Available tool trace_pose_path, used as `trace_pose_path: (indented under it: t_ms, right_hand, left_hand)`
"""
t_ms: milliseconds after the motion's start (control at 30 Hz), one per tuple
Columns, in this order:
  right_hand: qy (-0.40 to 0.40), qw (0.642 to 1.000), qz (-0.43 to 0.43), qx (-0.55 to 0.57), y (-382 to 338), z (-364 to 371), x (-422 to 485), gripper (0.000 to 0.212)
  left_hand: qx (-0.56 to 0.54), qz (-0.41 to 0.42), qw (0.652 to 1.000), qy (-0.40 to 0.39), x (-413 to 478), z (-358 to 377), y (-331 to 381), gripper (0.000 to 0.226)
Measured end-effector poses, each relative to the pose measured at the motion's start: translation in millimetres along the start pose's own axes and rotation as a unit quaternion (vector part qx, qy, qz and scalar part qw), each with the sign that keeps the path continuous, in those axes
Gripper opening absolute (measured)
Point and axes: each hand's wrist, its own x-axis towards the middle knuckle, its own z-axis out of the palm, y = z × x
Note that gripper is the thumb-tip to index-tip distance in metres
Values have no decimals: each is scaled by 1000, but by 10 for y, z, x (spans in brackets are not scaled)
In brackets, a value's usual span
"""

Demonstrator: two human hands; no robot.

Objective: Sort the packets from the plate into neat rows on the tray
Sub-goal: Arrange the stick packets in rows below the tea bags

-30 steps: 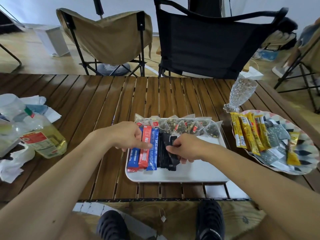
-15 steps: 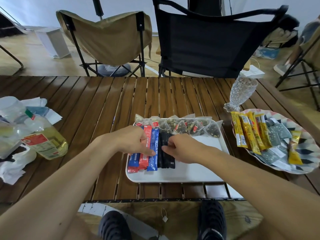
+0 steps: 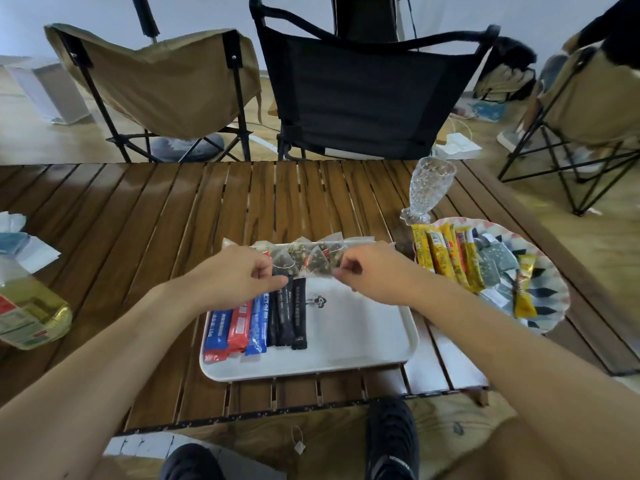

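Head view. White tray (image 3: 363,344) sits on the slatted wooden table (image 3: 156,220), close to its near edge. Left part of the tray: stick packets (image 3: 263,317) side by side in one row, blue, red, blue, then black. Far edge of the tray: a row of clear tea-bag packets (image 3: 311,258).

Left hand (image 3: 239,275): grip curled, thumb and forefinger tips together at the far ends of the black sticks; whether anything is held, cannot tell. Right hand (image 3: 374,275): grip pinches the near right corner of the tea-bag row.

Plate (image 3: 554,306), right of the tray, carries yellow packets (image 3: 446,258) and grey-green packets (image 3: 491,261).
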Motion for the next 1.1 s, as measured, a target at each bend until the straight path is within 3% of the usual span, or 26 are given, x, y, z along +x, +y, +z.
trace_pose_path:
  t_ms: [167,300,467,833,1100]
  right_hand:
    - [111,984,133,-32,632,-292,-186,21]
    - [96,966,228,-71,1031,-370,-292,29]
    - [102,962,252,-38,1255,-432,-345,40]
    - [70,950,304,-37,1310,-492,-383,38]
    - [164,933,300,113,1278,-634,-469,33]
  left_hand:
    - [-6,39,999,14,207,97,279,47]
    - [9,56,998,10,331,185,503,49]
    - [19,78,997,11,435,281,667,50]
    - [9,87,996,16,387,258,597,47]
    - [-8,47,999,21,200,70,319,44]
